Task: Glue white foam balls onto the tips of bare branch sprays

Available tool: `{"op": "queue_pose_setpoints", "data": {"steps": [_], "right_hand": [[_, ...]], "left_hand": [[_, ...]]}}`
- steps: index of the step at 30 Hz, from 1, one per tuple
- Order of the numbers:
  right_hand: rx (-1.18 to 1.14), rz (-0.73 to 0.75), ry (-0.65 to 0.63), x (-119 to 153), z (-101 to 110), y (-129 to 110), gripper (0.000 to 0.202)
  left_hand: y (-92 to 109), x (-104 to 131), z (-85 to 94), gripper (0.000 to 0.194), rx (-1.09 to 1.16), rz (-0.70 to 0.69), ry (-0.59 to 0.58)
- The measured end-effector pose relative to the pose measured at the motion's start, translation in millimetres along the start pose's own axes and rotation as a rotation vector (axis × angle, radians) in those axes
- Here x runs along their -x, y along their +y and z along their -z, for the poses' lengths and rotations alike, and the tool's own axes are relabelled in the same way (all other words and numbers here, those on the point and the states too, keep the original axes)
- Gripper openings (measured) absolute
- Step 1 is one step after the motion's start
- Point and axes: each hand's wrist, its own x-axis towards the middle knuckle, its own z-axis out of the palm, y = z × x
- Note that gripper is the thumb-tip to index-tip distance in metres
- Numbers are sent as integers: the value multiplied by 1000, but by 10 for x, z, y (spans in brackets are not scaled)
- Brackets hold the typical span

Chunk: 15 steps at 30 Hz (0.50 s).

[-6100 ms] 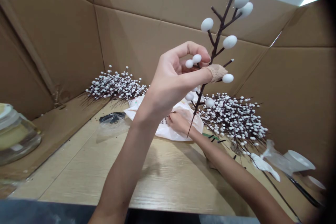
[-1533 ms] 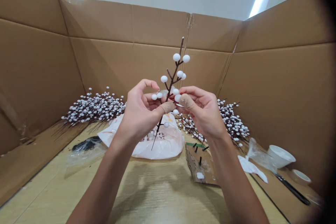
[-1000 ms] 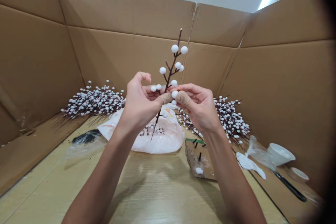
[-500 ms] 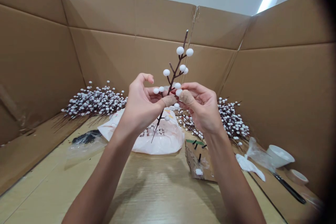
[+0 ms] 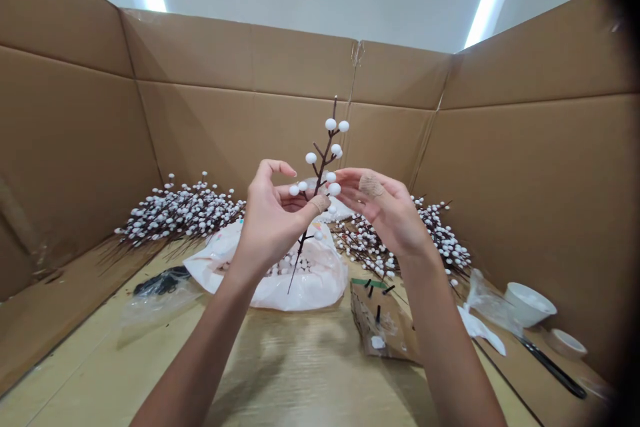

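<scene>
A dark brown artificial berry branch (image 5: 321, 175) with round white berries stands nearly upright in the middle of the head view, its bare tip at the top. My left hand (image 5: 267, 217) pinches its stem between thumb and fingers, the thumb wrapped in a tan covering. My right hand (image 5: 393, 213) is beside the branch's right side, thumb raised apart from the fingers. Its fingertips are close to two white berries; whether they touch is unclear. Below the branch lies an open white plastic bag (image 5: 320, 290) with loose white berries inside.
Berry branches are heaped at left (image 5: 175, 210) and right (image 5: 365, 243). A cardboard piece (image 5: 395, 333) with black pegs sits before my right forearm. Farther right are a white bowl (image 5: 530, 305), tape roll (image 5: 567, 343) and black-handled knife (image 5: 555, 368). Cardboard walls (image 5: 210, 127) surround the table.
My right thumb has lifted off the berry, and the right hand's fingers have opened. My left hand still pinches the branch. The whole view has tilted upward slightly.
</scene>
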Motion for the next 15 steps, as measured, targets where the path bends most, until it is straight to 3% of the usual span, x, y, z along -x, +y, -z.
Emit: {"op": "queue_pose_setpoints", "data": {"steps": [4, 8, 15], "right_hand": [[11, 25, 72, 14, -54, -10, 23], [-55, 58, 158, 18, -178, 26, 11], [-161, 28, 224, 5, -253, 43, 8]], "left_hand": [[-86, 44, -70, 45, -176, -114, 40], [-153, 110, -164, 38, -377, -217, 74], [-246, 156, -247, 36, -465, -332, 124]]}}
